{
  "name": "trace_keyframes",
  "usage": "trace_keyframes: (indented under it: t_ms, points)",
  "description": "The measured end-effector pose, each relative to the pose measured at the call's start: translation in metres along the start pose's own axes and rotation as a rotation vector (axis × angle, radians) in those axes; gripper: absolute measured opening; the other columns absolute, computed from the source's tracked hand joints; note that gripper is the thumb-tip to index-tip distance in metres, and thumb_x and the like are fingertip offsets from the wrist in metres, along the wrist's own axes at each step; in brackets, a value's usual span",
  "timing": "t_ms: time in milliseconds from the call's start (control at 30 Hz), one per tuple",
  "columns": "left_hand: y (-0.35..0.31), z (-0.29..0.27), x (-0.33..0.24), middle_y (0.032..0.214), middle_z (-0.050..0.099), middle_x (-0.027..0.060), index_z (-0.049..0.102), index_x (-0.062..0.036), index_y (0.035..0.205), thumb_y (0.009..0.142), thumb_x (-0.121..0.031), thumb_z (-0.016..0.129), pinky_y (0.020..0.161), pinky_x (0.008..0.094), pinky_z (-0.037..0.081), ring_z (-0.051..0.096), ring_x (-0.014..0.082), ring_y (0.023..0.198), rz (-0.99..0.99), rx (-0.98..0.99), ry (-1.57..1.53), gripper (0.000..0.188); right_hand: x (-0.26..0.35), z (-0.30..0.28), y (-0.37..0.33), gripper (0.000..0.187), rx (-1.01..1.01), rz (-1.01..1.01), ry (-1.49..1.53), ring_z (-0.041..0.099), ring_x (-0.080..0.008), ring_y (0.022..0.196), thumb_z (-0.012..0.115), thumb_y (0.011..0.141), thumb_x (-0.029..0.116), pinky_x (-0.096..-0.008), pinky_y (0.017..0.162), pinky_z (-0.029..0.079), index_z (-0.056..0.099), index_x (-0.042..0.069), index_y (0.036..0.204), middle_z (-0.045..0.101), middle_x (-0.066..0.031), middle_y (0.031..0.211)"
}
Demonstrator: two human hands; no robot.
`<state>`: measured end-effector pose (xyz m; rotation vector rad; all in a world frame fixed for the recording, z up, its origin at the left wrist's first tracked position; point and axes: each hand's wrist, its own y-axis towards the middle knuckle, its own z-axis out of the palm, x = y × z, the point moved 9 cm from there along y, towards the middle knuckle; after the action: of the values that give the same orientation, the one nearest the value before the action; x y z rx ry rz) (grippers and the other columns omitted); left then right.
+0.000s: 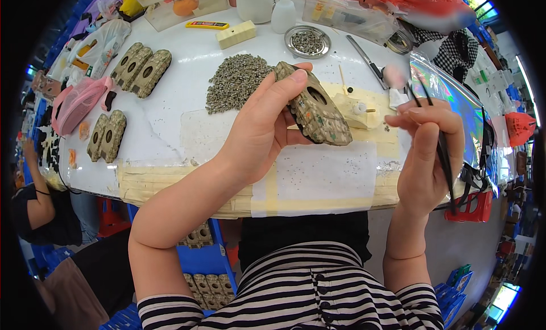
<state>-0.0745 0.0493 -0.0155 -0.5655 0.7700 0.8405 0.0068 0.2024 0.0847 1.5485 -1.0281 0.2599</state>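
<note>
My left hand (264, 117) is wrapped round a camouflage plastic housing (323, 115) with an oval opening, lifted and tilted over the table. To its right, my right hand (426, 142) grips black tweezers (442, 151), their tips pointing up and away from the housing. Behind my left hand spreads a heap of small grey metal parts (236, 80). A yellowish pad (387, 131) lies beyond the housing, with a small white nozzle-like piece (359, 108) on it. Whether the tweezers pinch any part is too small to tell.
More camouflage housings (151, 73) and a smaller pair (114, 135) lie at the left, near a pink mesh item (79, 105). A metal dish (290, 42) of small parts, a white squeeze bottle (283, 14) and a cream block (236, 34) stand at the back. Another person sits far left.
</note>
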Motion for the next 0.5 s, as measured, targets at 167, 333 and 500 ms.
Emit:
trace_keyframes:
  t_ms: [167,333,500]
  points:
    - [0.0,-0.002,0.001,0.105,0.056,0.0064,0.041,-0.0068,0.125,0.091,-0.036,0.052,0.071,0.0315,0.055,0.062,0.0139,0.091,0.006,-0.013,0.002,0.046,-0.011,-0.005,-0.004,0.005,-0.074,-0.002,-0.502,0.05,-0.0182,0.072,0.062,0.086,0.007,-0.0269,0.07,0.041,0.064,0.004,0.09,0.054,-0.0055,0.074]
    - [0.0,-0.004,0.0,0.106,0.055,0.0071,0.042,-0.0066,0.122,0.092,-0.034,0.05,0.076,0.0356,0.055,0.061,0.0152,0.095,0.012,-0.044,-0.037,0.042,-0.021,0.012,-0.006,0.016,0.069,-0.024,-0.618,0.053,-0.0212,0.07,0.074,0.072,0.006,-0.0316,0.064,0.043,0.066,0.006,0.086,0.057,-0.0051,0.069]
    - [0.001,-0.007,0.002,0.109,0.057,0.0087,0.044,-0.0053,0.122,0.093,-0.034,0.047,0.08,0.037,0.054,0.061,0.0176,0.097,0.003,-0.048,-0.03,0.041,-0.028,0.014,-0.008,0.011,0.068,-0.008,-0.617,0.054,-0.022,0.071,0.074,0.072,0.005,-0.0308,0.064,0.043,0.066,0.005,0.079,0.059,-0.0052,0.07]
